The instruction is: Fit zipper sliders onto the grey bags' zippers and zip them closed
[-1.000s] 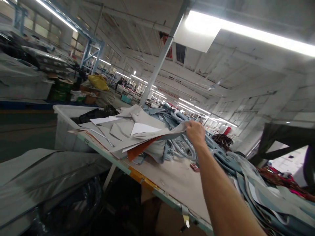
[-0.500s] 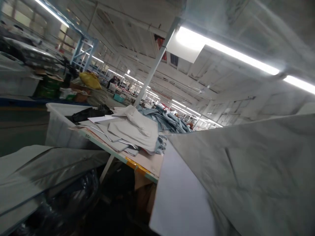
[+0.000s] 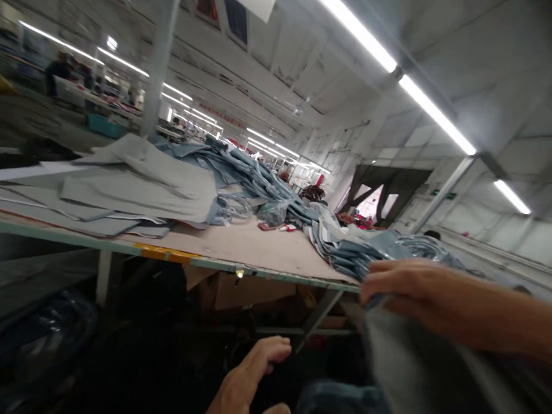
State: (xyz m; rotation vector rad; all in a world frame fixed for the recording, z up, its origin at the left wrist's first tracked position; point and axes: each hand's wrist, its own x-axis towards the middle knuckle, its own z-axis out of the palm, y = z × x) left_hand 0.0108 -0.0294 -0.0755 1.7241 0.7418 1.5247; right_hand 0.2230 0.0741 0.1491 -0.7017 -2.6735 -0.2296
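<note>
My right hand [image 3: 401,282], at the right, has its fingers curled over the top edge of a piece of grey fabric [image 3: 397,351], which hangs down and is blurred by motion. Low in the middle is my left hand [image 3: 254,371], thumb apart from the fingers and nothing between them. Below and between the hands shows a bluish cloth [image 3: 340,397], mostly cut off by the frame. Beyond my right hand, a stack of blue-grey folded fabric [image 3: 353,247] lies on the table [image 3: 259,247].
Light grey fabric pieces [image 3: 142,184] lie flat at the table's left. Behind them stretches a long heap of blue-grey garments [image 3: 259,172]. A small red box [image 3: 266,226] sits mid-table. A metal post [image 3: 157,75] rises behind, and cardboard [image 3: 250,290] lies underneath.
The view has swung to the right. The large grey fabric that filled the right side has dropped lower, and both my hands have come into sight.
</note>
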